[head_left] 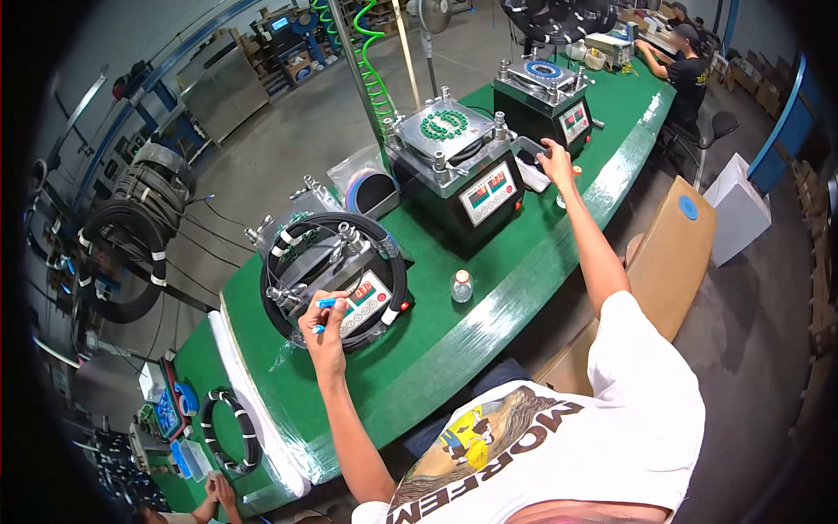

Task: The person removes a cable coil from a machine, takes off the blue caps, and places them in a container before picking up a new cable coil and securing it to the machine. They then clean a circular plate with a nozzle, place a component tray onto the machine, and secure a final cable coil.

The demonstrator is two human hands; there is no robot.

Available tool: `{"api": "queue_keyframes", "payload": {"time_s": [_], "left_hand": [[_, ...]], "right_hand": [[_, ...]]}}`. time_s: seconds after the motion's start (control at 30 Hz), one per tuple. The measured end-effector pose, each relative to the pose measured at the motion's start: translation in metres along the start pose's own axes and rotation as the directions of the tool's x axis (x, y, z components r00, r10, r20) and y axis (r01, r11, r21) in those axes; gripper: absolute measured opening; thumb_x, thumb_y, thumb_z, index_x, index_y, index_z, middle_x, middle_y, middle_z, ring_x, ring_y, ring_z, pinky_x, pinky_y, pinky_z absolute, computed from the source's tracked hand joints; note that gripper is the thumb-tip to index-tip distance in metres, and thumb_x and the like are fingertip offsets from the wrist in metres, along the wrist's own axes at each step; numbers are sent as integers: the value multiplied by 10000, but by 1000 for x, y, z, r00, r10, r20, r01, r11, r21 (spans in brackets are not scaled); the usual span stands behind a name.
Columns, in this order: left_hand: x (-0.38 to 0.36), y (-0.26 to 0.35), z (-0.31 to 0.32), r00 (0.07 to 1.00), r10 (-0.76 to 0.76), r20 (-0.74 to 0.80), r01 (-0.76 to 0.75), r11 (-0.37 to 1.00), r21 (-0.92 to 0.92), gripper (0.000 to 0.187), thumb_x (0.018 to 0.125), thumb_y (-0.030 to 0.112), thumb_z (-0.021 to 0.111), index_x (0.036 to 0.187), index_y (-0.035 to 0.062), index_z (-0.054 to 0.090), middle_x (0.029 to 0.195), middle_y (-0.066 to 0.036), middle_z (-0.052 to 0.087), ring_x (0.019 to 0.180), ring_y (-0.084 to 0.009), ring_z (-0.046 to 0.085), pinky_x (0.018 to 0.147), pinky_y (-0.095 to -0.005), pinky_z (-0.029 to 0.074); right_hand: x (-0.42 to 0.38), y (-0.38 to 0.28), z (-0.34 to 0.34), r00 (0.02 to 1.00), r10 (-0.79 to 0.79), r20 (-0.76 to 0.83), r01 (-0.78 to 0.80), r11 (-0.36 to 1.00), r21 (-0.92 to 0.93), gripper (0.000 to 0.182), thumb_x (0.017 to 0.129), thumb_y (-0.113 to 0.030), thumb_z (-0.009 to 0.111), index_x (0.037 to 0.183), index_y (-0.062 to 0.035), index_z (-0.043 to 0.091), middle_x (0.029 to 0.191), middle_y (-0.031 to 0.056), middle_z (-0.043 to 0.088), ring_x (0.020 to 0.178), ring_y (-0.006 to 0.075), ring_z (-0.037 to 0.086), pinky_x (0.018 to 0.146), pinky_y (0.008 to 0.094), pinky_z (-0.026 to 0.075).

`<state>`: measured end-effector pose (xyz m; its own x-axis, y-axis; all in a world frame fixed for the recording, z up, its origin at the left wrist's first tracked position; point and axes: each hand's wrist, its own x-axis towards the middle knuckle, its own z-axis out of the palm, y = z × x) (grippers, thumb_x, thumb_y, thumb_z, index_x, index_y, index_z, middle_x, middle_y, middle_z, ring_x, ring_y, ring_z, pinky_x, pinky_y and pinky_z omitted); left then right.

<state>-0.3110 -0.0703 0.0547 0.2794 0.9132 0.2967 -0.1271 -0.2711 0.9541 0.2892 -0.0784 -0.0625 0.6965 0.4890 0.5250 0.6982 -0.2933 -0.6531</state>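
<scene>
My left hand [325, 327] is closed around small blue pieces [326, 303], in front of the left machine's display [365, 293]. A coil of black hose [400, 279] with white ties rests around that machine. My right hand [555, 164] reaches to a clear plastic tray [530, 166] beside the middle black machine [491, 201]; its fingers are bent at the tray's rim, and what they hold, if anything, is too small to tell. Green rings of small parts [443, 125] lie on the middle machine's metal top.
A small bottle with an orange cap [462, 286] stands on the green table [436, 327]. Another machine [546, 87] holds a blue ring. Two co-workers' hands [220, 491] show at lower left; a person in black [690, 79] sits at the far right end.
</scene>
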Motion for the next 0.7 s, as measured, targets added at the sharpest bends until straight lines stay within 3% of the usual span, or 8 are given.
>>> {"api": "queue_keyframes", "payload": {"time_s": [0.07,0.2,0.27,0.3,0.37,0.47,0.53,0.7], "left_hand": [[-2,2,0,1000,-16,-19,17,1000,16,144,951,107,721,976,-33,746,803,12,629,746,-52,538,660,-227,390],[1,7,-1,999,-40,33,36,995,90,139,936,100,730,1005,-17,761,829,-15,698,751,-61,604,685,-209,431],[3,10,0,996,-47,78,42,997,58,137,934,96,734,1013,-12,764,859,-29,722,779,-67,634,683,-208,443],[4,8,2,998,-32,63,30,999,26,139,929,103,747,1017,-3,769,848,-28,725,756,-60,630,669,-213,453],[6,5,-2,995,-48,84,43,997,60,150,917,111,762,1011,-6,769,831,-27,723,728,-64,626,674,-226,473],[8,15,2,993,-51,109,44,997,66,155,909,119,771,1013,3,776,808,-19,704,705,-63,607,646,-227,470],[8,22,0,990,-58,130,49,996,72,163,910,124,772,1024,8,778,819,-17,713,708,-57,606,641,-222,469],[7,26,-24,996,10,87,-10,1000,6,272,880,146,797,1129,41,765,813,45,661,690,-17,509,622,-202,394]], "right_hand": [[-6,-5,1,993,-46,-112,53,997,59,377,868,-41,699,1243,-29,668,1105,230,724,1006,383,715,924,441,555],[-19,-83,-18,952,-96,-291,171,954,246,266,942,-9,598,1189,-40,692,984,150,733,843,261,707,821,371,559],[-41,-162,-36,979,-76,-191,159,873,462,221,964,-17,589,1155,-22,700,987,104,739,845,161,686,792,312,538],[-54,-197,-44,972,-186,-142,233,819,525,197,970,-42,598,1132,-2,703,1013,83,746,855,127,676,781,300,529],[-89,-255,-53,933,-355,64,257,780,571,174,941,-18,621,1089,3,710,1020,94,748,848,146,677,792,302,534],[-140,-328,-58,585,-774,242,430,549,717,300,844,0,709,1140,-49,717,1101,97,712,1054,283,642,904,393,535],[-171,-358,-47,431,-864,260,432,451,781,434,789,-114,823,1200,-69,692,1162,102,693,1162,303,596,973,447,506],[-190,-376,-20,343,-881,325,424,454,784,266,830,-34,775,1093,-24,734,918,86,738,841,278,694,787,355,565]]}}
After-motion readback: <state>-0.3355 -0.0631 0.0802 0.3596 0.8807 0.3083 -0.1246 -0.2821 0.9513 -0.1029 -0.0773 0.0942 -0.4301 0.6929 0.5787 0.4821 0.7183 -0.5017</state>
